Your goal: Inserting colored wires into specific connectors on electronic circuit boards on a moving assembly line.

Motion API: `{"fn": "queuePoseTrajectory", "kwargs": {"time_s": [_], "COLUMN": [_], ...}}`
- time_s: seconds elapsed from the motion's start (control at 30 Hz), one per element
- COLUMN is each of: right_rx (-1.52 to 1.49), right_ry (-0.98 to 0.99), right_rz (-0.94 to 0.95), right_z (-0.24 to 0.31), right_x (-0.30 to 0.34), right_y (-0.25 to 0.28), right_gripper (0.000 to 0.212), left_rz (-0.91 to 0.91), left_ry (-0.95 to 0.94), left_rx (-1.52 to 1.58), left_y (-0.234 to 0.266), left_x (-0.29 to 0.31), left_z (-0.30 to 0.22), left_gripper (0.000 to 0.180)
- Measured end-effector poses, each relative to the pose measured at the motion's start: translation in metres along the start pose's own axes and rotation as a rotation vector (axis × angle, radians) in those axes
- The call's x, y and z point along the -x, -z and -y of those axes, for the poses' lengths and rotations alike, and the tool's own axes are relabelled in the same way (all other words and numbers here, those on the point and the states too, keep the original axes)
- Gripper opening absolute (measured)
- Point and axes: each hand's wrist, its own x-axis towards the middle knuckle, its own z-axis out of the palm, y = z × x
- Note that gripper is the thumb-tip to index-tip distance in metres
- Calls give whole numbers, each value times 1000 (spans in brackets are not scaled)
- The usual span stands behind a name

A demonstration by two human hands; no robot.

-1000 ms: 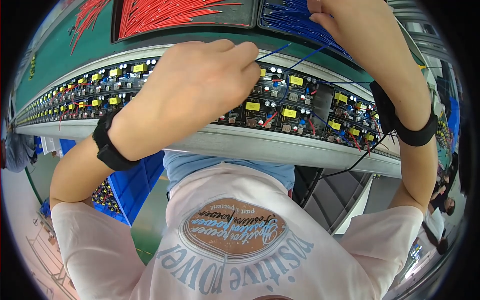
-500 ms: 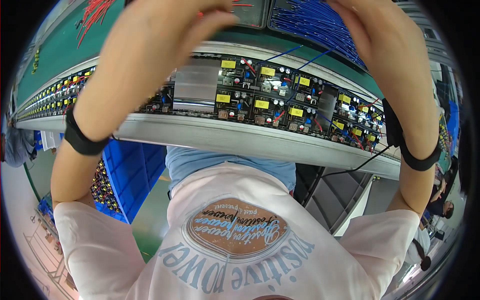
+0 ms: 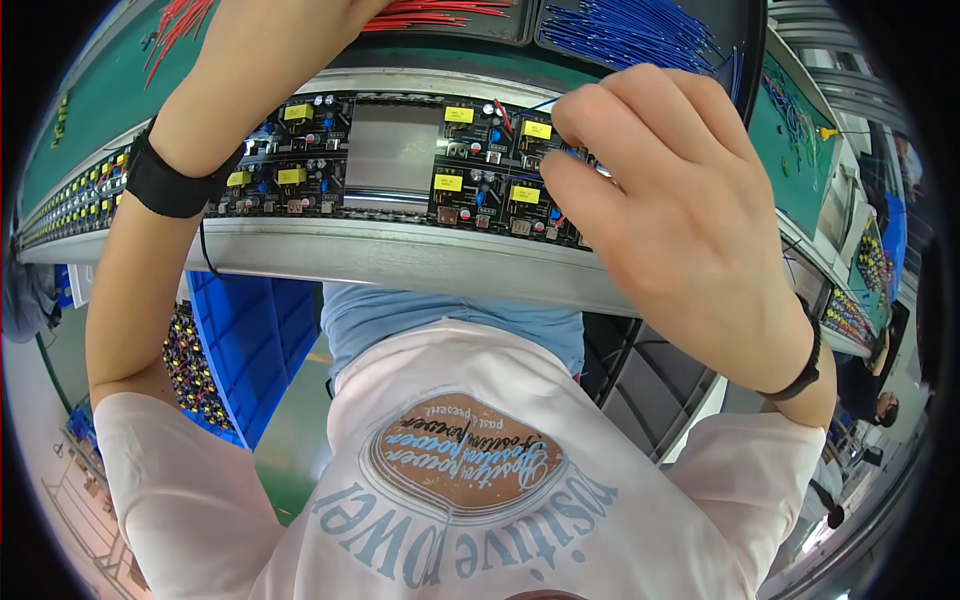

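Note:
My left hand (image 3: 290,40) reaches to the top edge of the view, beside a tray of red wires (image 3: 435,14); its fingertips are cut off by the edge. Lower down, my right hand (image 3: 670,190) is over the black circuit boards (image 3: 470,150), fingers curled, with thumb and forefinger near a yellow block component. Whatever lies between those fingertips is too hidden to name. A thin blue wire (image 3: 543,104) runs from a board up to the forefinger. One short red wire (image 3: 503,116) stands up from the same board row.
Boards fill a long metal rail (image 3: 400,255), with a bare metal plate (image 3: 390,150) between them. Behind lies a dark tray of blue wires (image 3: 625,35). Loose red wires (image 3: 175,30) rest on the green mat at left. A blue bin (image 3: 250,340) hangs below the rail.
My right hand has come down and left from the blue wire tray to the boards. My left hand has moved left and up, uncovering boards and red wires.

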Motion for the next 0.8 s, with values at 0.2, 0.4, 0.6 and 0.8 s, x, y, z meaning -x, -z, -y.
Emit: {"fn": "queuePoseTrajectory", "kwargs": {"time_s": [0.2, 0.4, 0.6, 0.8], "right_rx": [16, 29, 42, 43], "right_ry": [14, 29, 44, 72], "right_rz": [26, 50, 73, 84], "right_z": [0, -1, -5, -4], "right_x": [-8, -11, -2, 1], "right_y": [-8, -13, -13, -13], "right_gripper": [21, 20, 19, 17], "left_rz": [-34, -133, -230, -502], "left_ry": [-49, -10, -107, -182], "left_rx": [-81, -8, 359, 1145], "left_y": [9, 7, -16, -28], "left_x": [3, 6, -2, -3], "left_z": [-6, -7, -7, -9], "left_gripper": [13, 14, 10, 8]}}
